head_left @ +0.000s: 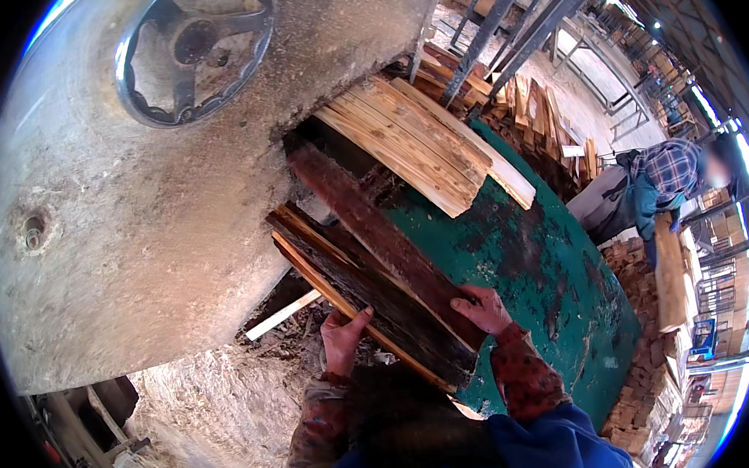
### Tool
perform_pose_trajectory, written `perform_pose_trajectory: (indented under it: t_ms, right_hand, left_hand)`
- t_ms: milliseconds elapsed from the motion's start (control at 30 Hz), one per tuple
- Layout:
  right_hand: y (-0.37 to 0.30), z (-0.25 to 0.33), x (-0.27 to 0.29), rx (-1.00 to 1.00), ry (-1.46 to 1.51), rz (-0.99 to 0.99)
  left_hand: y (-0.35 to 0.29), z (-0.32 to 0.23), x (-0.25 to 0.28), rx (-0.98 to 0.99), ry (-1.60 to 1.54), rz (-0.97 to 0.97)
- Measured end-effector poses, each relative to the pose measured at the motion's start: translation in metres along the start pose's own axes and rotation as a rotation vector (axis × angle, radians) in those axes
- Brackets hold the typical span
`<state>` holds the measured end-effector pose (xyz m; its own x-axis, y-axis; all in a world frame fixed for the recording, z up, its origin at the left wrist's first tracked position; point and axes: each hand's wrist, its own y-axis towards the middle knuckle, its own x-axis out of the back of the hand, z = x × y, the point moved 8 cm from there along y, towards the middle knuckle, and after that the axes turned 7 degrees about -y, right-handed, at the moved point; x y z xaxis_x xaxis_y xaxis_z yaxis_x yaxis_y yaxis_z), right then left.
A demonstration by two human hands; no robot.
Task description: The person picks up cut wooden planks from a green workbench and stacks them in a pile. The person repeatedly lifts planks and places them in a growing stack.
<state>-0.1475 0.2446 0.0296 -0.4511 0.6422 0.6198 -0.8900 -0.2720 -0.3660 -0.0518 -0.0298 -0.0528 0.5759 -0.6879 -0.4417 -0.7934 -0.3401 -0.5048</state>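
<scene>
Pinching with the bare left hand (pixel 341 346) the left edge of a long, narrow, dark-brown slab of rough wood (pixel 387 311) — thumb on top, fingers curled at the side. Slanting, slab and all, from beside a tan, dust-coated machine panel (pixel 137 221) down toward the blue-clothed body. Orange-brown along the left edge, nearly black and furrowed across the middle, ragged at the near end. Laying the thumb of the bare right hand (pixel 485 311) over a long, straight, reddish-brown strip (pixel 365 207) just right of the slab; hard to tell, with the fingers mostly hidden, whether clamped on strip, slab or both. Just left of the slab, a pale, thin wooden stick (pixel 283 315). Beyond the strip, pale, yellow-streaked wooden planks (pixel 416 143) on a scuffed green table (pixel 591 333). Farther right — a person in a plaid shirt (pixel 672 167), at a brown board (pixel 670 278).
</scene>
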Motion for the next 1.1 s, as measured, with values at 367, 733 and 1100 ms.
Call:
perform_pose_trajectory:
  t_ms: [367,733,1100]
  right_hand:
    - [-0.012,0.008,-0.036,0.241,-0.386,0.241]
    - [-0.023,0.023,-0.046,0.202,-0.362,0.216]
    - [-0.03,0.02,-0.033,0.316,-0.471,-0.035]
  left_hand:
    - [0.001,0.001,-0.001,-0.017,0.002,0.022]
    - [0.002,0.004,0.001,-0.016,-0.025,0.014]
    - [-0.003,-0.005,-0.005,-0.006,-0.032,0.041]
